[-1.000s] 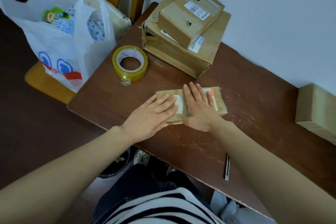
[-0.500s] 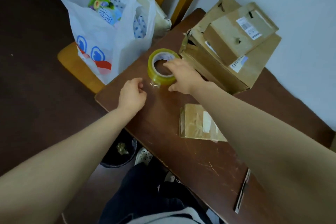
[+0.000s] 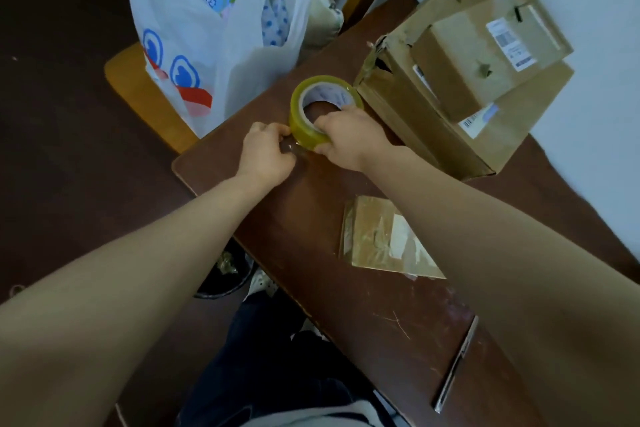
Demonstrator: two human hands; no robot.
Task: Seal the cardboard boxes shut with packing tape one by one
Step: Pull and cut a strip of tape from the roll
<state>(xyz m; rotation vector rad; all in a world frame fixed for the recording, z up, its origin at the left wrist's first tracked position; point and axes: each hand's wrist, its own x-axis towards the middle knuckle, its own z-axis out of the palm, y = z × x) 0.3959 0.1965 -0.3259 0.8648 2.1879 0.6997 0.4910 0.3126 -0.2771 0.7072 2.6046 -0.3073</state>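
Note:
A yellow roll of packing tape [image 3: 313, 100] stands tilted on the brown table [image 3: 346, 295] near its far left corner. My right hand [image 3: 349, 139] grips the roll, fingers reaching into its core. My left hand [image 3: 268, 152] pinches the loose clear tape end at the roll's near side. A small flat cardboard box [image 3: 377, 236] with clear tape across its top lies on the table nearer to me, partly under my right forearm. A large cardboard box [image 3: 460, 128] sits at the back right with a smaller labelled box [image 3: 485, 45] stacked on it.
A white plastic bag [image 3: 204, 38] full of goods sits on a wooden chair [image 3: 138, 94] left of the table. A slim metal utility knife [image 3: 455, 367] lies near the table's front edge. A dark bin [image 3: 225, 274] stands on the floor below. A white wall runs behind the boxes.
Both hands left the small flat box and went to the tape roll. My right hand now grips the roll and my left has taken the loose tape end. The view swung left.

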